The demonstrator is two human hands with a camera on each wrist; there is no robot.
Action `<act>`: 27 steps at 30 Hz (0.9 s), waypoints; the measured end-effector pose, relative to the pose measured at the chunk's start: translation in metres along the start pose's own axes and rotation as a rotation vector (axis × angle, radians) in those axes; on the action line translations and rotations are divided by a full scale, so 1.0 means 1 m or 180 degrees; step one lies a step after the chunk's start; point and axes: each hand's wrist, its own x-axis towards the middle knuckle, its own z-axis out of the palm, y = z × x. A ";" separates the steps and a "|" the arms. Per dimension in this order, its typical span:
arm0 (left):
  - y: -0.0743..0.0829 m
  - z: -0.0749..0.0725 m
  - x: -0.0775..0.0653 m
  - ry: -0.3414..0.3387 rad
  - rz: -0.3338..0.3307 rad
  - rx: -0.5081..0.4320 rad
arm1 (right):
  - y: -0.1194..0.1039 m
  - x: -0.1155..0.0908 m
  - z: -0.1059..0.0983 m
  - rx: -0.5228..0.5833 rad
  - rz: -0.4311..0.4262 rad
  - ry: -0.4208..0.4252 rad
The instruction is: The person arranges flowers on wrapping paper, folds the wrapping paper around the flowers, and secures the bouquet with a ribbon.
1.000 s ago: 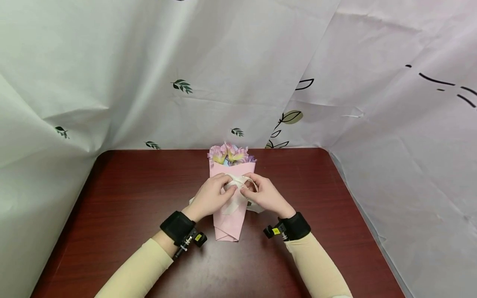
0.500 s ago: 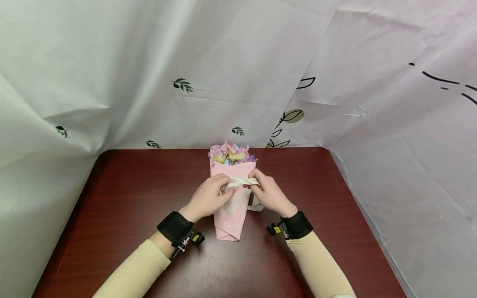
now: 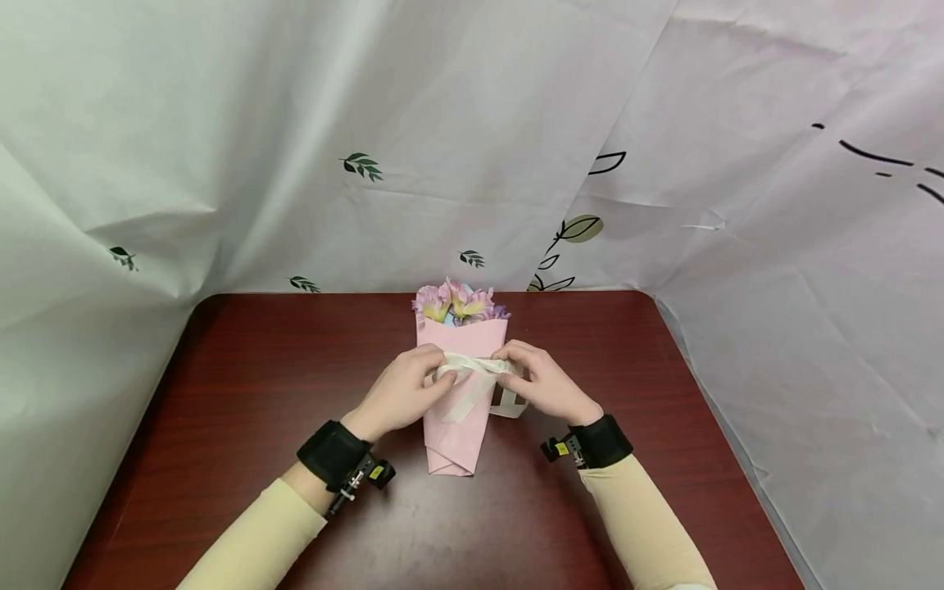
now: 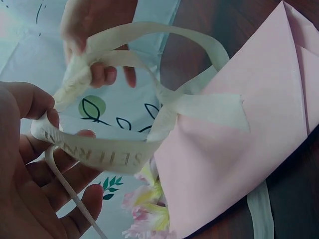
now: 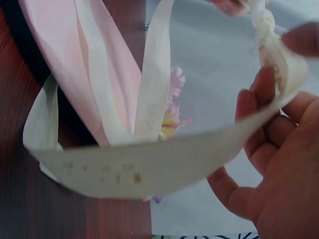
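A bouquet of pink and yellow flowers [image 3: 453, 303], wrapped in pink paper [image 3: 453, 447], lies on the table with its flowers toward the back. A cream ribbon [image 3: 466, 399] crosses over the wrap's front. My left hand [image 3: 398, 389] pinches one looped part of this ribbon between thumb and fingers, at the wrap's left side. Printed letters show on that ribbon loop [image 4: 119, 155] in the left wrist view. On the other side my right hand [image 3: 549, 385] pinches a twisted stretch of the ribbon, and a wide loop [image 5: 134, 172] hangs below it in the right wrist view.
The dark red wooden table [image 3: 273, 360] extends around the bouquet. A pale hanging cloth [image 3: 442, 123] with leaf prints stands behind the table and along its sides. More ribbon [image 3: 509, 407] lies on the table to the wrap's right.
Both hands have moved apart, the left one leftward and the right one rightward. The ribbon, looped loosely between them before, now stretches across the wrap with a twist in the middle.
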 end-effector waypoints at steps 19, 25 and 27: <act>-0.007 -0.024 -0.025 0.0337 -0.0278 -0.1089 | 0.015 -0.012 -0.016 -0.0321 -0.0060 0.0822; -0.009 -0.028 -0.031 0.0503 -0.0459 -0.1122 | 0.019 -0.015 -0.022 -0.0486 0.0026 0.0885; -0.009 -0.031 -0.033 0.0464 -0.0568 -0.1144 | 0.020 -0.017 -0.023 -0.0510 0.0054 0.0906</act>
